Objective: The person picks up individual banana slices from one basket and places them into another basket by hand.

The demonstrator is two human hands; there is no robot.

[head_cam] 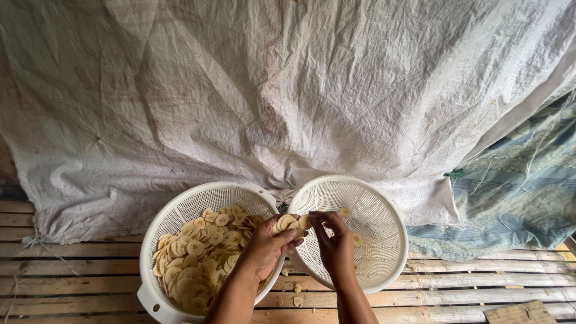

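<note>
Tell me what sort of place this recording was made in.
Probably a rustic, home-scale food-preparation spot, maybe outdoors. The floor is slatted bamboo or wood, a white woven tarp is spread over it, and two white colanders hold pale sliced chips.

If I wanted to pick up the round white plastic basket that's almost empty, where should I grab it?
Probably best to grip the round white plastic basket's thick rolled rim on its far right edge, coming from the right. That edge is bare and stands clear of the slatted bamboo floor. The near-left rim is crowded by both hands: the left hand holds pale banana slices and the right hand works beside it.
</note>
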